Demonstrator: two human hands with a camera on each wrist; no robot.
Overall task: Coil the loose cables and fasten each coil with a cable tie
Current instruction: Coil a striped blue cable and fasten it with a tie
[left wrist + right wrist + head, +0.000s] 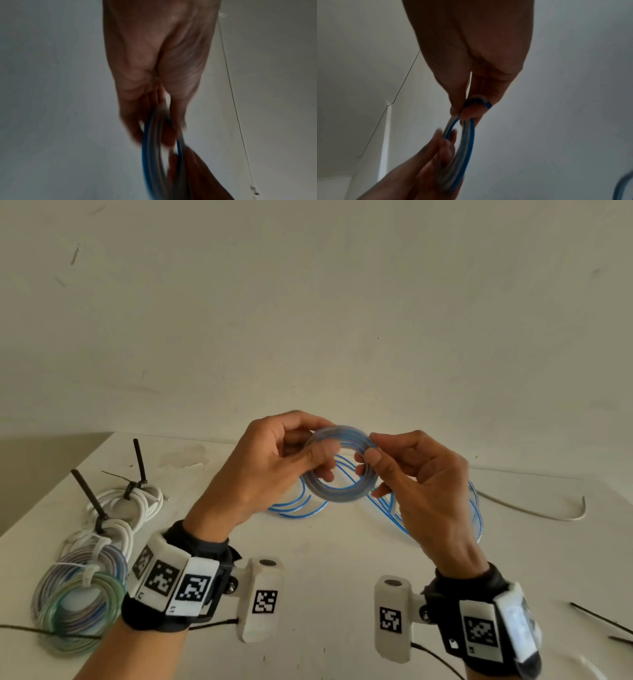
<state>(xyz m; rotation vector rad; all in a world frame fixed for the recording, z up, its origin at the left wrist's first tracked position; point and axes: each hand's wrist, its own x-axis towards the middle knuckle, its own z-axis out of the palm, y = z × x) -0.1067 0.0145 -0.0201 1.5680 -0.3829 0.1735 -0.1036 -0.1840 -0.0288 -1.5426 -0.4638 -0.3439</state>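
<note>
A small coil of clear cable with a blue core [339, 494] is held up above the white table [329, 559]. My left hand [308, 455] grips the coil's left side, thumb through the ring. My right hand [371, 460] pinches the coil's right side between thumb and fingers. The rest of the blue cable [476, 508] lies in loose loops on the table beneath and to the right. In the left wrist view the blurred coil [150, 155] hangs from my fingers; in the right wrist view the coil [465, 138] runs between both hands.
Tied coils sit at the left: white cable coils [137, 505] with black ties, a bluish coil [68, 573] and a green coil [82, 607]. A loose white cable [534, 513] lies at the right. Black cable ties [596, 616] lie at the right front edge.
</note>
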